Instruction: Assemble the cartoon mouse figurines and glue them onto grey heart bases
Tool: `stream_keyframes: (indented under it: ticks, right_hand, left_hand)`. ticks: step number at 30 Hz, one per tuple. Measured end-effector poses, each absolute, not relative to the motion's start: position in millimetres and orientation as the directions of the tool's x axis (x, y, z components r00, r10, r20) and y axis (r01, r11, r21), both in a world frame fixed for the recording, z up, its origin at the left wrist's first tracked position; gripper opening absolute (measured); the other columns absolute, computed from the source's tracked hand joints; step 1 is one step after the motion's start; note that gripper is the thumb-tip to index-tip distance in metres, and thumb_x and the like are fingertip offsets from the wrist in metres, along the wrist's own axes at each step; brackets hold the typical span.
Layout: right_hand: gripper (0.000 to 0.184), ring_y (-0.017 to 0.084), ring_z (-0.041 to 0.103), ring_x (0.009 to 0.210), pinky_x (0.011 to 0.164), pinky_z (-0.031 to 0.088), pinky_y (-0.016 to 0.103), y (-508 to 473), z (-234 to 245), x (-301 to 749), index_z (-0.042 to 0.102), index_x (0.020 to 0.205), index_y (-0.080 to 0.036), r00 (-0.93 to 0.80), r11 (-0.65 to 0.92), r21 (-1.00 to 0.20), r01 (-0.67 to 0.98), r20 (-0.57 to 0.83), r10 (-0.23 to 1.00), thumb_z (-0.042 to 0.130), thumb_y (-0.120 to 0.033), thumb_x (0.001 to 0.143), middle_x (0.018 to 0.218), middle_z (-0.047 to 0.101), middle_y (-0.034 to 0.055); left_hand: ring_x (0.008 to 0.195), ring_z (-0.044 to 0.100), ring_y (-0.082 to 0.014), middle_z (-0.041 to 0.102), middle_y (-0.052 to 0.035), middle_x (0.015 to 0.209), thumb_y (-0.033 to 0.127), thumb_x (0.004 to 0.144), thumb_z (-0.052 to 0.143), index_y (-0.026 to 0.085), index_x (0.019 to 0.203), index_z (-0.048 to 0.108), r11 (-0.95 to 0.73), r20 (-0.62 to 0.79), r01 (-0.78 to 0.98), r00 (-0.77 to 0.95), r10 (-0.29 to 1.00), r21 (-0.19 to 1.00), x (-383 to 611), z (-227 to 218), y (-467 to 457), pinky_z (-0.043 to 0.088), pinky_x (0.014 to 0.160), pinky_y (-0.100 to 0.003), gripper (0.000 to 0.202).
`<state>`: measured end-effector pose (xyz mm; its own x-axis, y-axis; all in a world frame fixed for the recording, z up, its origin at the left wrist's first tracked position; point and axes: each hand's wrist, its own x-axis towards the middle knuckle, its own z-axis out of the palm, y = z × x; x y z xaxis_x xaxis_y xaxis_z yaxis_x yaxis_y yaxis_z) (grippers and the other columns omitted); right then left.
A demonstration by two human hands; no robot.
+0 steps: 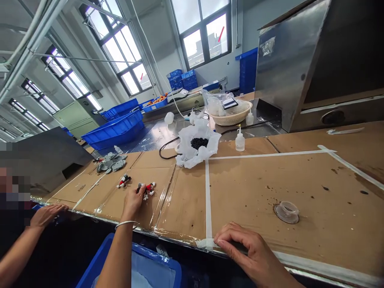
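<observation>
The left hand pinches a small red-and-black toy figure on the cardboard-covered table; the right hand rests open and empty near the table's edge; a similar figure lies just beside.

The counter is covered with brown cardboard sheets, joined with clear tape and marked with strips of white tape. Toward its left end lies a heap of flat grey pieces, with two small red-and-black figures just in front of it, a little apart from each other. Farther along, a white plastic bag holding black bits sits near the back edge. A small squeeze bottle stands upright to its right, and a clear plastic ring lies well apart on the right.
</observation>
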<state>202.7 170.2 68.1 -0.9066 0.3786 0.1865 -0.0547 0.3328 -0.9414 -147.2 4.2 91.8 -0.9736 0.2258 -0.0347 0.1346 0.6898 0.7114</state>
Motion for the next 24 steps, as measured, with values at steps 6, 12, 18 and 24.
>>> stream_keyframes:
  ticks: [6, 12, 18, 24]
  right_hand:
    - [0.030, 0.019, 0.064, 0.085, 0.081, 0.046, 0.027, 169, 71, 206, 0.067, 0.078, -0.020, -0.915, 0.325, -0.944, -0.054, 0.177, 0.364, 0.050, -0.038, 0.095, 0.086, 0.069, 0.0040]
    - [0.031, 0.019, 0.063, 0.082, 0.077, 0.046, 0.027, 168, 68, 209, 0.067, 0.076, -0.020, -0.910, 0.325, -0.945, -0.031, 0.161, 0.382, 0.053, -0.041, 0.094, 0.084, 0.068, 0.0032]
    - [0.031, 0.019, 0.064, 0.083, 0.078, 0.047, 0.028, 167, 61, 211, 0.067, 0.074, -0.021, -0.902, 0.364, -0.929, -0.065, 0.210, 0.376, 0.053, -0.041, 0.094, 0.081, 0.068, 0.0028]
    - [0.029, 0.020, 0.065, 0.082, 0.076, 0.049, 0.029, 166, 60, 211, 0.069, 0.076, -0.021, -0.909, 0.403, -0.912, -0.081, 0.234, 0.346, 0.055, -0.040, 0.093, 0.081, 0.070, 0.0035]
  left_hand:
    - [0.090, 0.064, -0.0196, 0.064, -0.0064, 0.107, 0.041, 0.089, 0.058, 0.016, 0.111, 0.061, 0.722, 0.064, 0.140, -0.989, 0.132, 0.678, -141, 79, -28, 0.054, 0.077, -0.039, 0.033]
    - [0.087, 0.064, -0.0182, 0.065, -0.0063, 0.105, 0.044, 0.091, 0.055, 0.016, 0.111, 0.060, 0.739, 0.146, 0.049, -0.987, -0.067, 0.672, -82, 36, -128, 0.054, 0.076, -0.038, 0.035]
    - [0.083, 0.065, -0.0174, 0.067, -0.0046, 0.098, 0.042, 0.089, 0.058, 0.015, 0.103, 0.063, 0.828, -0.138, -0.262, -0.965, -0.223, 0.496, -9, -42, -218, 0.055, 0.075, -0.037, 0.031]
    - [0.105, 0.061, -0.0235, 0.061, -0.0094, 0.120, 0.038, 0.088, 0.060, 0.017, 0.118, 0.058, 0.882, -0.327, -0.374, -0.904, -0.277, 0.287, 26, -111, -239, 0.050, 0.089, -0.046, 0.037]
